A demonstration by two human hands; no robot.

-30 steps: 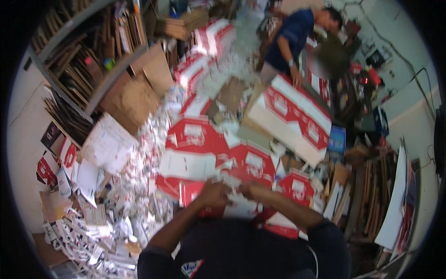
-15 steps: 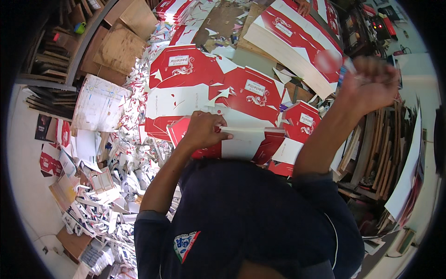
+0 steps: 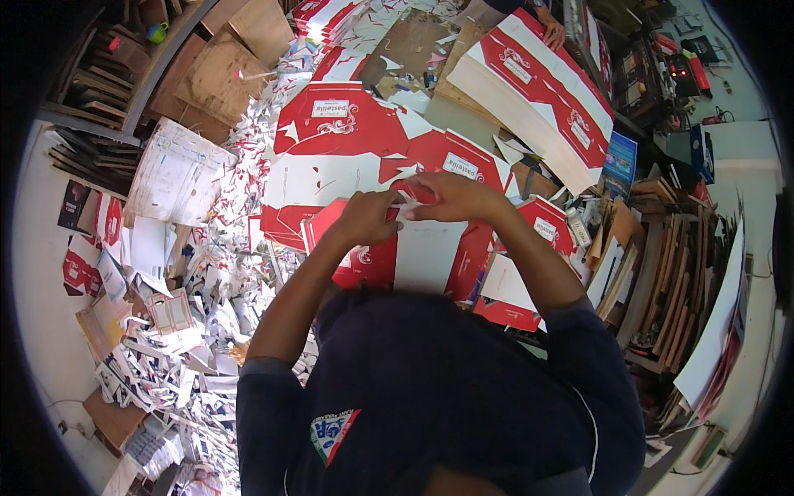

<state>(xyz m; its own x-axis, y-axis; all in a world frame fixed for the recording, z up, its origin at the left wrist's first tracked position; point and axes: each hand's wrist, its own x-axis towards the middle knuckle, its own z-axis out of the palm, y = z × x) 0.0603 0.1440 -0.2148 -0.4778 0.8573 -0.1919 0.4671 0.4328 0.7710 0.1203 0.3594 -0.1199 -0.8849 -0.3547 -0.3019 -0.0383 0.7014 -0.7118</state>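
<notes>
In front of my body is a stack of red and white printed carton blanks (image 3: 423,252). My left hand (image 3: 370,218) is closed on its far edge, thumb turned inward. My right hand (image 3: 451,198) has curled fingers at the same edge, just right of the left hand, with thumb and fingertips pinched together. A small red and white bit of card shows between the two hands; which hand holds it I cannot tell. Beyond them lies a wider spread of red and white carton blanks (image 3: 327,178) with loose offcuts on top.
A tall stack of printed carton sheets (image 3: 538,91) stands far right, with another person's hand (image 3: 552,31) at its far end. Paper scraps (image 3: 194,347) heap up at left, near wooden boards (image 3: 178,169). Upright boards (image 3: 674,281) fill a rack at right.
My right hand has come down from its raised, blurred position at the far right to the stack's edge beside my left hand. A blurred red piece near it is gone from view.
</notes>
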